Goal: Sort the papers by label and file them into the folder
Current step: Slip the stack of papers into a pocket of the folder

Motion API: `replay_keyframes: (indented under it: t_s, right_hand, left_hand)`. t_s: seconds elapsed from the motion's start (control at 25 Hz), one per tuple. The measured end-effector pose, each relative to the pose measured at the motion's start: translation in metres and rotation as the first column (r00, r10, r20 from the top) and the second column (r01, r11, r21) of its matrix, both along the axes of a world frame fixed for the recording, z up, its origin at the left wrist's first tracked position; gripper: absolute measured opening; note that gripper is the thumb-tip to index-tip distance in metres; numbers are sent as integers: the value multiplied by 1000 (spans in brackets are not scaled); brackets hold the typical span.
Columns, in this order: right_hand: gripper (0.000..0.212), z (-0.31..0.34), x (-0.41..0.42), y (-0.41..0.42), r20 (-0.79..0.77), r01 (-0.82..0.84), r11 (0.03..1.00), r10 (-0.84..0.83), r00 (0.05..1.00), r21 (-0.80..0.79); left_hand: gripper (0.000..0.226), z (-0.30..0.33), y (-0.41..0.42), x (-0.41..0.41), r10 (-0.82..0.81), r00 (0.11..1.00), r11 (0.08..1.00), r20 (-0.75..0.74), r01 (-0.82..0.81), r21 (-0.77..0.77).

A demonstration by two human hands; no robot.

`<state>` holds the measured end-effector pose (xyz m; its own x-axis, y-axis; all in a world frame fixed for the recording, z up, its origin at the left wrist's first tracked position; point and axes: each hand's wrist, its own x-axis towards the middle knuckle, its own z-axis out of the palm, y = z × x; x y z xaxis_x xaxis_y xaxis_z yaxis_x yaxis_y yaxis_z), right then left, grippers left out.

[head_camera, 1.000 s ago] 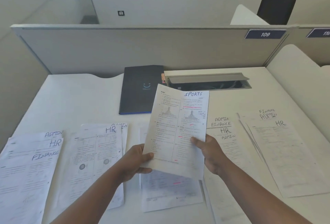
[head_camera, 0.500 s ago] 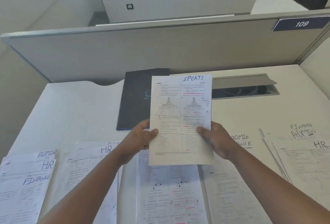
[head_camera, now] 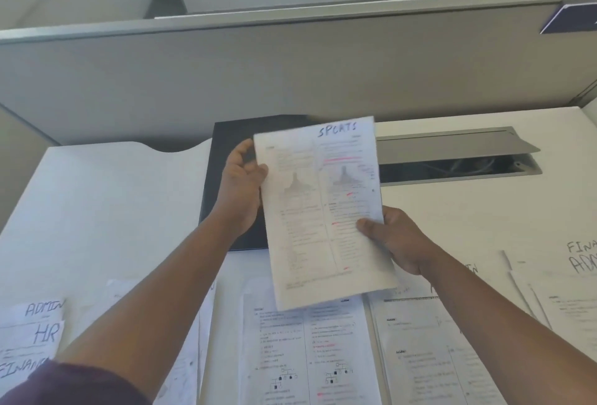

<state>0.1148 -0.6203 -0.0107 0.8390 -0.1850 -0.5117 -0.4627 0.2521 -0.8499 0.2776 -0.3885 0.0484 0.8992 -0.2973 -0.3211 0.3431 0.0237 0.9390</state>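
Observation:
A printed sheet labelled SPORTS (head_camera: 323, 217) hangs tilted above the desk, partly over the dark folder (head_camera: 226, 136), which lies shut at the back of the desk. My right hand (head_camera: 397, 243) pinches the sheet's lower right edge. My left hand (head_camera: 240, 185) is over the folder with its fingers spread; only its thumb touches the sheet's left edge. Labelled piles lie along the front: ADMIN, HR and FINANCE at the left (head_camera: 42, 330), an unlabelled-looking sheet in the middle (head_camera: 307, 356), another beside it (head_camera: 420, 356), and a FINANCE and ADMIN pile at the far right (head_camera: 578, 275).
An open cable tray with a raised grey lid (head_camera: 452, 159) sits right of the folder. A grey partition (head_camera: 290, 75) closes off the back of the white desk (head_camera: 113, 211).
Both hands carried the SPORTS sheet forward over the folder. My left hand slid from the sheet's lower left up to its upper left edge and loosened its grip.

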Motion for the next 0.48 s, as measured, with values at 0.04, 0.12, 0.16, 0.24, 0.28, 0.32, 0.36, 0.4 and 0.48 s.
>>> replay_keyframes:
  t_s: [0.04, 0.12, 0.16, 0.24, 0.28, 0.32, 0.36, 0.4, 0.48]
  right_hand:
    - [23, -1, 6, -2, 12, 68, 998, -68, 998, 2]
    - [22, -4, 15, -7, 36, 183, 983, -182, 983, -27]
    - [22, -5, 19, -10, 47, 224, 973, -221, 974, -52]
    - [20, -10, 22, -16, 68, 290, 954, -285, 956, -82]
    - [19, -14, 24, -19, 74, 326, 942, -320, 944, -76]
    - [19, -17, 24, -22, 75, 368, 929, -364, 929, -51]
    - [20, -22, 25, -25, 72, 411, 912, -409, 910, -10]
    - [22, -26, 25, -29, 68, 446, 894, -448, 892, 43]
    - [28, -32, 28, -36, 62, 481, 863, -494, 867, 153]
  left_hand:
    - [41, -5, 0, -7, -75, 996, 996, -49, 77, 35]
    - [34, -20, 4, -27, -238, 953, 961, -188, 259, 97]
    - [30, -27, 7, -37, -292, 924, 937, -245, 328, 120]
    - [26, -37, 15, -49, -341, 890, 899, -302, 403, 170]
    - [26, -38, 20, -52, -369, 876, 878, -311, 438, 193]
    - [28, -37, 24, -50, -398, 863, 853, -310, 473, 222]
    - [30, -35, 26, -47, -417, 855, 834, -307, 495, 245]
    - [31, -34, 26, -42, -413, 864, 823, -288, 490, 288]
    - [25, -36, 19, -30, -335, 927, 832, -167, 374, 409]
